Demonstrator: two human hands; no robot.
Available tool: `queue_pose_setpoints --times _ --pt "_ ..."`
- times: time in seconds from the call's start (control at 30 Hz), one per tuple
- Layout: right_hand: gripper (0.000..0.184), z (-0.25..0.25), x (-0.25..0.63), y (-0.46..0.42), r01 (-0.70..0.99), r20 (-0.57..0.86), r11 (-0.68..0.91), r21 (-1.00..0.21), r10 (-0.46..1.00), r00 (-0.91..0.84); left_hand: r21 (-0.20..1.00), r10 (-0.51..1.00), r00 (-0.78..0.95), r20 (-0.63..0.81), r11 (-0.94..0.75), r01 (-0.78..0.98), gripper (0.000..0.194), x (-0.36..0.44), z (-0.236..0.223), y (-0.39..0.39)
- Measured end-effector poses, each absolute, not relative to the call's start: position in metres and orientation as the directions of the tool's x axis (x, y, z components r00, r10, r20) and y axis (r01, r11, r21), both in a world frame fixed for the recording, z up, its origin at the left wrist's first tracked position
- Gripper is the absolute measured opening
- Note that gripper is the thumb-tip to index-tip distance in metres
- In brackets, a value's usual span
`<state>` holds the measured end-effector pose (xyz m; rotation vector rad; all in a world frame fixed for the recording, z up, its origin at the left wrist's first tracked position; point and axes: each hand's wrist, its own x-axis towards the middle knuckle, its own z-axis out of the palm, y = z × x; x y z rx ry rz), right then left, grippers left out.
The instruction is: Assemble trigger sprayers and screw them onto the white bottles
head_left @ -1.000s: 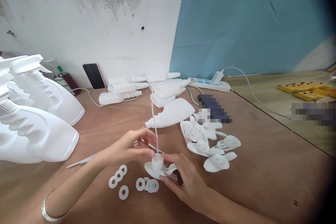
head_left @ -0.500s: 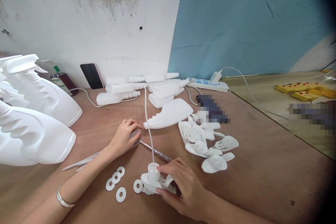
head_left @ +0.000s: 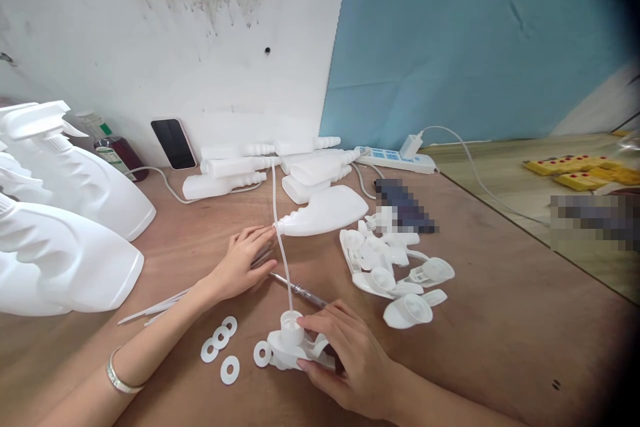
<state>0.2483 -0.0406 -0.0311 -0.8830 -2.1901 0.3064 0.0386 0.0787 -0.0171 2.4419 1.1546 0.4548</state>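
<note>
My right hand [head_left: 353,353] grips a white trigger spray head [head_left: 286,350] low over the table, its collar facing up. A long thin dip tube [head_left: 283,253] rises from that collar. My left hand [head_left: 245,260] lies low with fingers stretched out. Its fingertips reach the neck of a white bottle [head_left: 327,210] lying on its side, and the thumb is apart from them. Thin tubes [head_left: 167,305] run under the left forearm. Between the hands lies a screwdriver [head_left: 304,293] with a clear handle. White ring washers [head_left: 230,369] are scattered in front.
Several loose spray heads [head_left: 383,277] are piled at the right. More white bottles [head_left: 235,167] lie along the wall. Large bottles with sprayers [head_left: 75,260] stand at the left. Behind are a phone [head_left: 173,143], a dark bottle [head_left: 120,153] and a power strip [head_left: 395,159] with cables.
My left hand's fingers have straightened toward the bottle neck, with the thumb spreading away. The lying bottle's neck end has shifted slightly back. My right hand keeps hold of the spray head.
</note>
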Motion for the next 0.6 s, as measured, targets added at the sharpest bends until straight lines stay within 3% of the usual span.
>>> queue_pose_setpoints --times 0.13,0.33,0.47,0.6 --pt "0.026 -0.031 0.248 -0.041 0.499 0.556 0.734 -0.460 0.677 -0.483 0.633 0.810 0.577 0.101 -0.500 0.591 0.052 0.037 -0.016 0.079" --pt "0.025 -0.031 0.248 -0.041 0.505 0.555 0.732 -0.457 0.678 -0.481 0.865 0.775 0.626 0.083 -0.368 0.341 0.059 0.038 -0.022 0.077" --pt "0.024 -0.031 0.248 -0.041 0.505 0.555 0.732 -0.457 0.679 -0.481 0.952 0.784 0.616 0.079 -0.244 0.187 0.063 0.040 -0.017 0.077" --pt "0.025 -0.031 0.249 -0.041 0.500 0.548 0.734 -0.460 0.678 -0.490 0.976 0.808 0.587 0.051 -0.166 0.144 0.060 0.039 -0.010 0.077"
